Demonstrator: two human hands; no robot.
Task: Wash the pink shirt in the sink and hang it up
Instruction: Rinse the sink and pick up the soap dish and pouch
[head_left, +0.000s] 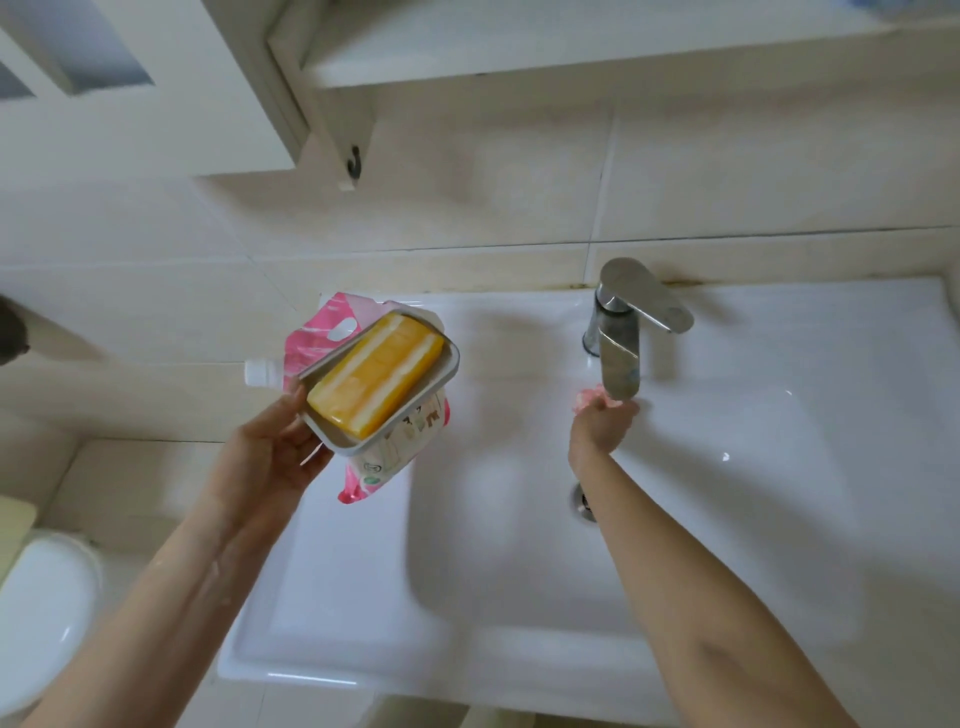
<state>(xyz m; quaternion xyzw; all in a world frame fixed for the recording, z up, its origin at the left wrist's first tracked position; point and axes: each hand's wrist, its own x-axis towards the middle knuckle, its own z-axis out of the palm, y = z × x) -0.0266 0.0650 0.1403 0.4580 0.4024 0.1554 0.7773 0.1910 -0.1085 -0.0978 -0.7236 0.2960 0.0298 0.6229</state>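
My left hand (275, 452) grips a white soap dish (441, 364) by its near end, held above the sink's left ledge. A yellow bar of soap (376, 379) lies in the dish. My right hand (602, 423) is under the chrome faucet (621, 332) spout, its fingers closed around a small bunch of pink fabric (589, 399). Most of that fabric is hidden by the hand. The white sink (753, 467) basin lies below, with its drain (582, 501) partly behind my right forearm.
A pink and white refill pouch (332, 325) with a white cap lies on the sink's left ledge under the dish. A white toilet (41, 608) stands at lower left. A cabinet with a dark hook (354, 161) hangs above.
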